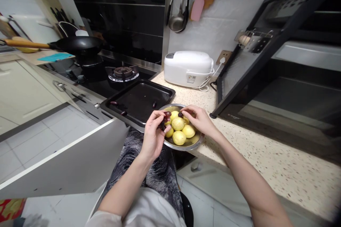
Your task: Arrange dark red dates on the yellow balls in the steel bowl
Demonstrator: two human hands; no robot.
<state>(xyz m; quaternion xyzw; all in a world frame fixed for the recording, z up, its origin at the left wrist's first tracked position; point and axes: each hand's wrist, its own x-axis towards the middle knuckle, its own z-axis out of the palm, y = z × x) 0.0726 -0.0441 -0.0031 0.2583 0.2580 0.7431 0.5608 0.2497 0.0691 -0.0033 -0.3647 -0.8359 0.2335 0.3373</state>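
A metal bowl (198,141) at the counter's edge holds several round yellow fruits (178,124) that look like lemons. Over the bowl's left side, my left hand (154,131) is closed around dark red grapes (167,114); how many is hidden by the fingers. Above the right rim, my right hand (198,118) pinches one dark grape (180,115) between thumb and fingertips. Left of the bowl lies a black baking tray (133,95) with a few long dark grapes (154,104) spread on it.
Behind the tray is a gas burner (124,72); a black wok (80,45) sits farther left. A white appliance (188,69) stands by the wall. At right is a large black oven-like appliance (266,113). An open drawer front (71,159) juts out at lower left.
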